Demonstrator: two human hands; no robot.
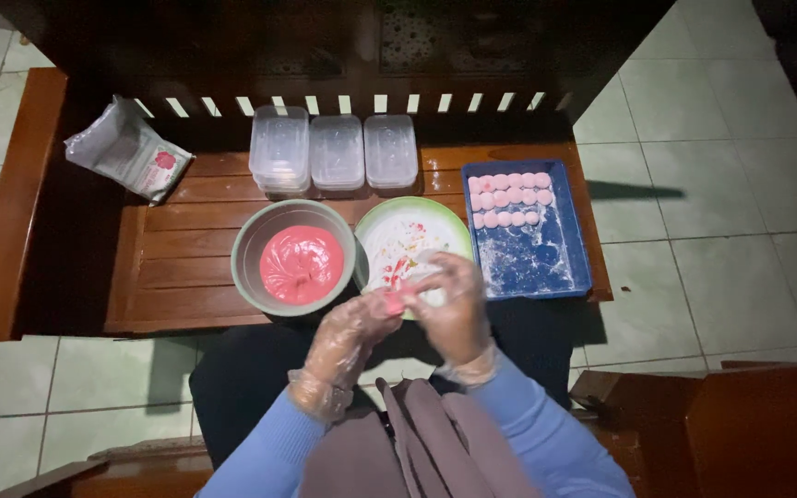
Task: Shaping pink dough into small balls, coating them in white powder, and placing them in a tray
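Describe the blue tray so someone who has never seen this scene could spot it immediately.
Start at the wooden bench. The blue tray sits at its right end, beside the white plate. It is the only rectangular blue container, dusted with white powder, with rows of pink balls at its far end.

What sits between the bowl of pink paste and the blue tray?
In the head view, a green-rimmed plate dusted with white flour lies between the bowl of pink paste and the blue tray, partly covered by the gloved right hand.
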